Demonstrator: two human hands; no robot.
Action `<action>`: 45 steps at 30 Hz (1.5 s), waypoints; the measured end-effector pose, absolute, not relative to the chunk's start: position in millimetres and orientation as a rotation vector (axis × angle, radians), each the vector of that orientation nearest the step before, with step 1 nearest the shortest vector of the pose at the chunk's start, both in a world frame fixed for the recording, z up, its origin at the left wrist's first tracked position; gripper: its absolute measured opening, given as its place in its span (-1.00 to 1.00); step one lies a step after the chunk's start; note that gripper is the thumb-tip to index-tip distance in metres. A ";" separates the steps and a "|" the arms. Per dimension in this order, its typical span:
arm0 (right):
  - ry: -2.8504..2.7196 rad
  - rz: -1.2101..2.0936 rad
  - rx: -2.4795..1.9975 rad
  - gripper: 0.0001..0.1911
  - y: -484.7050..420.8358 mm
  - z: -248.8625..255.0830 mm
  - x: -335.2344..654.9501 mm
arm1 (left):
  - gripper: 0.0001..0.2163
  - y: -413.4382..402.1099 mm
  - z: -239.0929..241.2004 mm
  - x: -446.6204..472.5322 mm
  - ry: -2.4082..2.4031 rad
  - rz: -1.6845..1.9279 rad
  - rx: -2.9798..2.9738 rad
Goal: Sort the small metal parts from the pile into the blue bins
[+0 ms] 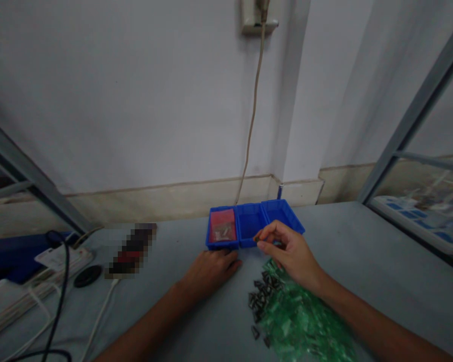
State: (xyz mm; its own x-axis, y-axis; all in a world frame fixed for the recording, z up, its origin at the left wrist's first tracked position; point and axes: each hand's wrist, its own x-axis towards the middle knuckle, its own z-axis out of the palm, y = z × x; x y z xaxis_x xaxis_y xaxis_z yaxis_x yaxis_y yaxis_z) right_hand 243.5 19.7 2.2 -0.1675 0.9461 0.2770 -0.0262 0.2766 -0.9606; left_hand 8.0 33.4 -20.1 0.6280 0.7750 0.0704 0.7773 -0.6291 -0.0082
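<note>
My right hand [289, 251] is raised over the front edge of the blue middle bin [251, 218], thumb and fingertips pinched on a small brownish piece [257, 236] too small to name exactly. Below that hand lies a green plastic bag [305, 322], with a pile of small dark cone-like metal pieces [264, 291] spilling from its left side. My left hand [213, 269] rests palm down on the table, its fingers touching the front of the left blue bin [208, 234]. That bin holds a pink card with a clear packet [222, 232].
A third blue bin [285, 213] stands at the right end of the row. On the left lie a blurred-out phone-like device [132, 251] with a white cable, a round black disc [88, 276] and a power strip [11, 309]. Metal frames rise at both sides.
</note>
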 end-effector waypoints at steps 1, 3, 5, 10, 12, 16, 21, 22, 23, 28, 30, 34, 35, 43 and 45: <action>-1.480 1.033 -0.925 -0.83 19.5 1.4 243.2 | -0.75 33.5 -20.5 7.9 -1.334 -0.097 -2.799; -1.519 0.927 -0.941 -0.87 18.9 0.6 242.7 | -0.74 33.6 -20.9 7.7 -1.332 -0.091 -2.798; -1.543 0.926 -0.944 -0.88 18.5 0.7 242.8 | -0.74 33.6 -20.9 7.8 -1.330 -0.082 -2.796; -1.483 1.286 -0.848 -0.81 18.9 3.2 244.4 | -0.74 33.2 -20.0 8.2 -1.330 -0.098 -2.802; -1.410 1.440 -0.779 -0.79 18.9 4.3 244.8 | -0.75 33.2 -19.8 8.3 -1.335 -0.098 -2.799; -1.240 1.652 -0.657 -0.78 18.7 6.0 245.5 | -0.75 33.3 -19.3 8.7 -1.338 -0.077 -2.798; -1.083 1.843 -0.541 -0.79 18.9 6.4 248.4 | -0.75 33.0 -18.8 8.9 -1.346 -0.064 -2.793; -1.063 1.874 -0.518 -0.76 19.2 6.0 249.1 | -0.75 33.0 -19.0 8.8 -1.343 -0.068 -2.794; -1.043 1.899 -0.496 -0.73 19.7 5.4 249.7 | -0.75 33.0 -19.4 8.6 -1.340 -0.073 -2.795; -0.931 2.030 -0.396 -0.57 23.6 3.5 250.7 | -0.74 33.3 -21.0 8.3 -1.338 -0.076 -2.793; -0.899 2.074 -0.365 -0.51 25.0 4.1 250.7 | -0.74 33.3 -21.0 8.4 -1.337 -0.070 -2.792; -0.868 2.060 -0.378 -0.53 26.2 5.1 250.8 | -0.74 33.3 -20.5 8.6 -1.340 -0.074 -2.793; -0.865 2.042 -0.396 -0.57 26.2 4.9 250.8 | -0.74 33.3 -20.5 8.6 -1.340 -0.077 -2.794; -0.880 1.941 -0.493 -0.71 22.5 6.5 248.4 | -0.74 33.0 -20.0 9.4 -1.342 -0.048 -2.768; -0.901 1.897 -0.540 -0.76 20.5 8.4 247.7 | -0.74 32.8 -19.3 9.4 -1.334 -0.048 -2.777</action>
